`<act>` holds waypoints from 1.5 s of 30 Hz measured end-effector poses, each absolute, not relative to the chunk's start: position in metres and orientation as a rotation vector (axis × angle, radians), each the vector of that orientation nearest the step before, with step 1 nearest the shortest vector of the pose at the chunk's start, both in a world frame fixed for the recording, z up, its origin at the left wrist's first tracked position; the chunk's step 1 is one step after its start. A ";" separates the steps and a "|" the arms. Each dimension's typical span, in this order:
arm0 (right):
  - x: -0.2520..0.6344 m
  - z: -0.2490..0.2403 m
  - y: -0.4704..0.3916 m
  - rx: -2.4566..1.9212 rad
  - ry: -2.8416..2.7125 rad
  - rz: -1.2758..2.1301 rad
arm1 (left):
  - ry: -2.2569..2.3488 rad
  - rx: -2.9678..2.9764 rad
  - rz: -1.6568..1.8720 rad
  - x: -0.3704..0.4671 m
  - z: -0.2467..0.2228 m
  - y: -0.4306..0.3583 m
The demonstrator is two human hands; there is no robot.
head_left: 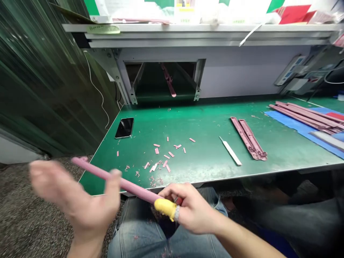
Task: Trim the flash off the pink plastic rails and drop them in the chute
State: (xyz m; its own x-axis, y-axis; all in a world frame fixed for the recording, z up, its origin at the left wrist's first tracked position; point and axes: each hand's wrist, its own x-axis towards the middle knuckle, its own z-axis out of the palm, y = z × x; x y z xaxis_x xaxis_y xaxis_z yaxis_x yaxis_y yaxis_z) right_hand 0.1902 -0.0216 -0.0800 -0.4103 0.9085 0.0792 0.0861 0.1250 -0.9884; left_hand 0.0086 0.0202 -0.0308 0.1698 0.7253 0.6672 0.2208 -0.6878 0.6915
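A long pink plastic piece (134, 189) slants above my lap, its far end up to the left. My right hand (192, 208) grips its near end, with a yellow cover (164, 207) on the thumb. My left hand (86, 208) is blurred by motion, its fingers stretched out and its thumb apart. That thumb overlaps the middle of the piece; I cannot tell whether it touches. Small pink chips (171, 154) and shavings lie on the green table (199, 161) beyond my hands. A white-handled pointed tool (231, 152) rests to their right.
A phone (124, 128) lies at the table's left. Two pink parts (248, 138) lie beyond the tool, and more pink strips (309, 114) rest on a blue sheet (287, 123). At the back, a conveyor belt (153, 86) carries pink parts through an opening below a shelf (188, 39).
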 end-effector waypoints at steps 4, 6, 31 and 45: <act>0.217 -0.065 -0.005 -0.767 -1.482 1.841 | 0.844 2.483 1.227 -0.003 -0.039 0.015; 0.225 -0.062 0.000 -0.659 -1.504 1.882 | 0.800 2.723 0.961 -0.015 -0.040 0.013; 0.200 -0.069 0.009 -0.903 -2.516 -0.156 | 0.502 3.307 0.374 -0.032 0.003 0.021; 0.206 -0.058 0.003 -0.841 -2.401 -0.199 | 0.874 3.038 0.709 -0.033 -0.015 -0.005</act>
State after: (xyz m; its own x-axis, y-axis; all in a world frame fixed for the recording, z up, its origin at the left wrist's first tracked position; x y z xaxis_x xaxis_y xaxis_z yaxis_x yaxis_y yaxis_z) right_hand 0.2056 0.0028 -0.0583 -0.6324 0.5242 0.5703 0.6109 0.7902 -0.0489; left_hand -0.0329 -0.0047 -0.0147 0.7592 0.4835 0.4357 0.5261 -0.8500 0.0263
